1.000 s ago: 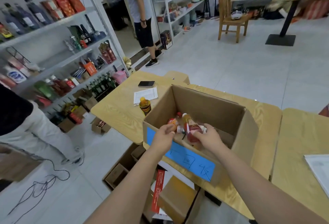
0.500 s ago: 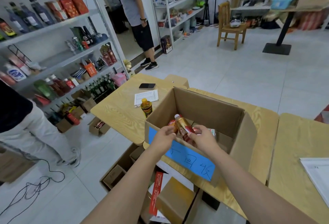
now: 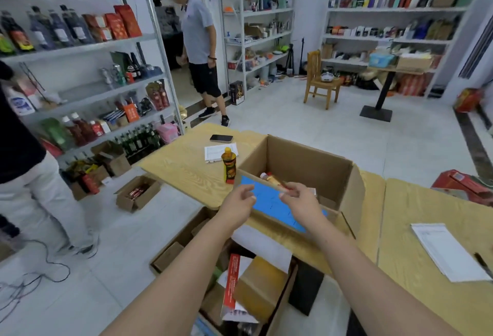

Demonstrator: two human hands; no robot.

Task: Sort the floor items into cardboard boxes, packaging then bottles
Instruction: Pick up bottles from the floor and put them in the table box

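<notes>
Right hand point(image 3: 300, 201) pinches the lower end of a small amber bottle point(image 3: 272, 179), which is tilted with its white cap up-left over the near wall of the blue-labelled cardboard box point(image 3: 314, 165) on the wooden table point(image 3: 184, 167). Left hand point(image 3: 237, 202) hangs just beside it, fingers loosely curled, grasping nothing. A yellow-capped bottle point(image 3: 229, 166) stands upright at the box's left corner.

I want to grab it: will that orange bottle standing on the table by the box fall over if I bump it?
Probably: the orange bottle stands tall and narrow, so a bump could tip it. It looks round, so once down it may roll on the flat table. Its smooth label might feel slippery.
</notes>
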